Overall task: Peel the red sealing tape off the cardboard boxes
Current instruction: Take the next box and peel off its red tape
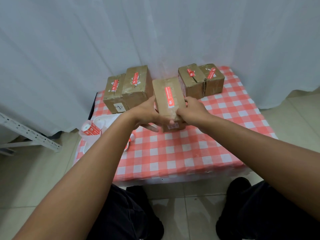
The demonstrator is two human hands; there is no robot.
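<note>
Two bare forearms reach up from the bottom corners of the frame; the left hand [147, 113] and right hand [192, 110] clasp the near end of one brown cardboard box [168, 101] at centre, fingers curled round its sides; a red sealing tape strip [170, 97] runs along its top. Four more taped brown boxes stand behind: two [128, 89] at centre left, two [200, 80] at centre right, all on a red-and-white checked tablecloth [181, 153]; a roll of red tape [90, 129] sits at the left.

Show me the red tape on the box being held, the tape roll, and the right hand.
red tape strip [169, 97]: head view, middle of strip.
tape roll [90, 130]: head view, its red side.
right hand [190, 110]: head view, back of hand.
</note>
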